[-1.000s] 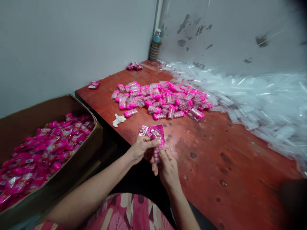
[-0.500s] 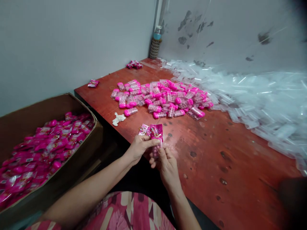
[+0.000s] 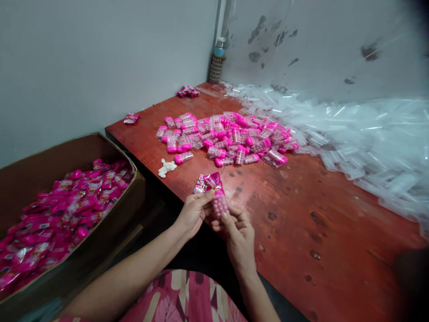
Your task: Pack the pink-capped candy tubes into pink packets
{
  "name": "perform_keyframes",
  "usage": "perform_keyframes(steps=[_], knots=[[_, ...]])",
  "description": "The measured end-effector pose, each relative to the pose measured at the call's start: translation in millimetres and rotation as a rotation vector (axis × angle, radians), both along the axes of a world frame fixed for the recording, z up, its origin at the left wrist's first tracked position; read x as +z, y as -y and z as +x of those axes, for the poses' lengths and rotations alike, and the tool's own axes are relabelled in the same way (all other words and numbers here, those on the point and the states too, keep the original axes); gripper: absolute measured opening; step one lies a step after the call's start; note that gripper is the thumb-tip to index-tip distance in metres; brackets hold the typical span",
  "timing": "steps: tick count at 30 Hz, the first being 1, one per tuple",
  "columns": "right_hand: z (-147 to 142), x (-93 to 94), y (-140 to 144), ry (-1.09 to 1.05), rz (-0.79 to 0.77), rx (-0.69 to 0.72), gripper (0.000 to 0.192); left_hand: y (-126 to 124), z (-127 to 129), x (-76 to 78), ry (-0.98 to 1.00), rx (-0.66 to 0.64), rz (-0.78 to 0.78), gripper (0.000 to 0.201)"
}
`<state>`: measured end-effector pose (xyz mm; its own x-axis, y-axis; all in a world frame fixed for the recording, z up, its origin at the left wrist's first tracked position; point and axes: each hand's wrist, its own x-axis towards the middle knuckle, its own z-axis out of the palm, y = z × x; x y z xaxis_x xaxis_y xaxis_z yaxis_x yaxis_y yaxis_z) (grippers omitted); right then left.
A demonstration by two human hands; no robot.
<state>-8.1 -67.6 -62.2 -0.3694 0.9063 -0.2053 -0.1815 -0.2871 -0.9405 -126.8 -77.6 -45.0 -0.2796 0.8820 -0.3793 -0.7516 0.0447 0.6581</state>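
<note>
Both my hands meet over the table's near edge. My left hand (image 3: 193, 215) is closed, its thumb and fingers pinching shiny pink printed wrappers (image 3: 214, 181). Below the wrappers, a small clear candy bottle (image 3: 220, 205) filled with round pink candies leans slightly to the left at its top. Around the bottle's lower end my right hand (image 3: 240, 237) is closed, the thumb pressed on its front. Whether the bottle's top is inside a wrapper or just behind it, I cannot tell.
Candy bottles with pink caps (image 3: 217, 134) lie heaped on the red table (image 3: 288, 250). Clear plastic sleeves (image 3: 368, 147) pile along the right wall. At left, a cardboard box (image 3: 134, 172) holds pink packets (image 3: 80, 201). A bottle in a woven holder (image 3: 217, 67) stands in the corner.
The candy bottle has tilted, its lower end shifting right with my right hand, and more of its candies show. The wrappers at its top have creased and turned. The camera view has moved slightly.
</note>
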Motion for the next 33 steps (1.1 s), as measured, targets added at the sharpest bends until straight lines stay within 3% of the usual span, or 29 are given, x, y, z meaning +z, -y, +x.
perform_keyframes(steps=[5,10,16,21,24,27,30,33], knots=[[-2,-1.3,4,0.06,0.096,-0.063,0.026,-1,-1,-1.0,-0.066,-0.002,-0.04,0.023],[-3,-4.0,0,-0.09,-0.09,-0.038,0.022,1,3,-3.0,-0.142,0.014,-0.073,0.024],[0,-2.8,3,0.066,0.097,-0.069,0.024,3,8,-2.1,-0.076,-0.055,-0.077,0.025],[-3,-9.3,-2,-0.129,-0.114,-0.055,0.023,9,19,-7.0,-0.065,-0.164,-0.041,0.024],[0,-12.7,-6,-0.067,-0.094,-0.014,0.025,12,17,-7.7,-0.077,-0.155,-0.027,0.023],[8,-6.4,-12,0.223,0.189,0.029,0.028,14,9,-6.9,-0.158,-0.138,-0.076,0.021],[13,10.0,-23,0.483,0.713,0.039,0.053,15,3,-7.0,-0.331,-0.173,-0.112,0.022],[6,24.6,-32,0.61,1.111,0.204,0.068,17,7,-7.1,-0.378,-0.255,-0.111,0.024]])
